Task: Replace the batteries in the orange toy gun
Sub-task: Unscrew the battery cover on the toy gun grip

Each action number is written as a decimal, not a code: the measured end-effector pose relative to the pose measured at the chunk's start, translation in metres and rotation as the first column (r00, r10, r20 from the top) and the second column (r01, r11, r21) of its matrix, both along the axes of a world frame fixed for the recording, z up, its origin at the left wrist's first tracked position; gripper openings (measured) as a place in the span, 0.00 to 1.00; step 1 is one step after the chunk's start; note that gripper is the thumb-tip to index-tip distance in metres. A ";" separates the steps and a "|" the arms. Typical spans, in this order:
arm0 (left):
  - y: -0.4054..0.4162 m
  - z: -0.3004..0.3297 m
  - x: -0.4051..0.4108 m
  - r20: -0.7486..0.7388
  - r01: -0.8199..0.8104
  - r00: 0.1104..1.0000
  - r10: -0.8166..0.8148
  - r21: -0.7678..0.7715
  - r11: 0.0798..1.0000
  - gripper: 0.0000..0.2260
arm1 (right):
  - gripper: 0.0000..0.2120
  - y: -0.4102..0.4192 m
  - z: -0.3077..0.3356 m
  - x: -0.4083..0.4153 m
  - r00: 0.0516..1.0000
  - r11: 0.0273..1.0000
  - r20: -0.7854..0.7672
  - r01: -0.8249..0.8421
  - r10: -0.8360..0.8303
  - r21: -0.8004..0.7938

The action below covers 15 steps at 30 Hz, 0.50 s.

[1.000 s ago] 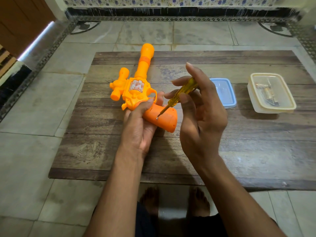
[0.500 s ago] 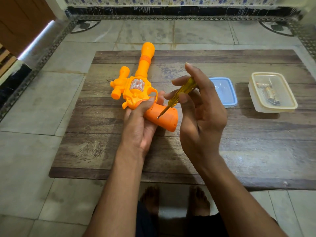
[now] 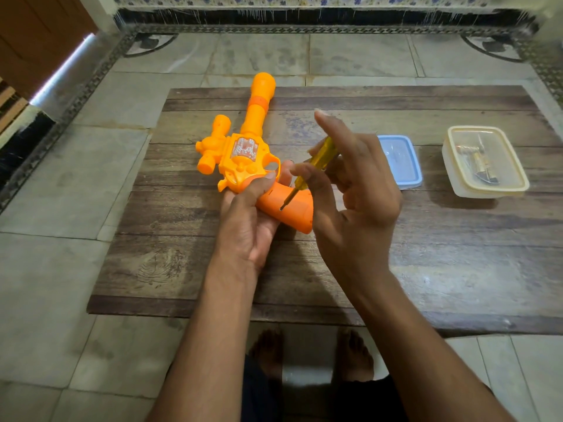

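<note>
At the left of the wooden board (image 3: 182, 269) lies the orange toy gun (image 3: 243, 159), its barrel pointing away from the person and past the board's far edge, its darker orange grip (image 3: 292, 208) angled toward the right. The left hand (image 3: 246, 229) comes up from below and cradles the gun at the junction of body and grip: the thumb presses across the top of the frame just behind the trigger guard, while the fingers curl underneath, their tips showing beyond the guard. Just to the right, the right hand (image 3: 356, 202) pinches a yellow-handled screwdriver (image 3: 307, 173) between thumb and middle fingers, the index finger raised straight and free above the handle. The shaft slants down and to the left, and its tip sits on the side of the grip, at a small dark spot there. Further right on the board rests a blue lid (image 3: 402, 161), flat, partly hidden behind the right hand. At the far right stands a clear plastic container (image 3: 484, 162) holding a few small metallic items, too small to identify.
</note>
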<state>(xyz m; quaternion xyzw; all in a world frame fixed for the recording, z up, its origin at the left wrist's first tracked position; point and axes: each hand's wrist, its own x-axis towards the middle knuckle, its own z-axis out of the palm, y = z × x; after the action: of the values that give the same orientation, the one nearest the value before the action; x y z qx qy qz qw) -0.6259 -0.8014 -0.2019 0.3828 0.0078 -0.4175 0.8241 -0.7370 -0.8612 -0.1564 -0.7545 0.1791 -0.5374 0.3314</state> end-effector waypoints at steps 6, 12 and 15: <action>0.000 0.001 0.000 0.017 0.002 1.000 -0.002 0.000 1.000 0.29 | 0.18 0.002 -0.003 -0.003 0.993 0.986 0.023 -0.121 0.119 0.119; 0.000 0.005 -0.002 0.029 -0.014 0.999 0.013 0.028 1.000 0.26 | 0.18 0.001 0.002 -0.002 0.998 1.000 -0.051 -0.025 0.025 -0.001; 0.000 0.005 -0.003 0.028 -0.007 1.000 0.007 -0.004 1.000 0.27 | 0.21 0.001 0.001 0.000 0.999 1.000 -0.029 -0.018 0.018 -0.017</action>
<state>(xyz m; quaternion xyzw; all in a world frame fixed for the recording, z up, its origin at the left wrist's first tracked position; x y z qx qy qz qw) -0.6286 -0.8011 -0.1973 0.3870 -0.0033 -0.4093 0.8263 -0.7369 -0.8601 -0.1555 -0.7664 0.1725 -0.5251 0.3272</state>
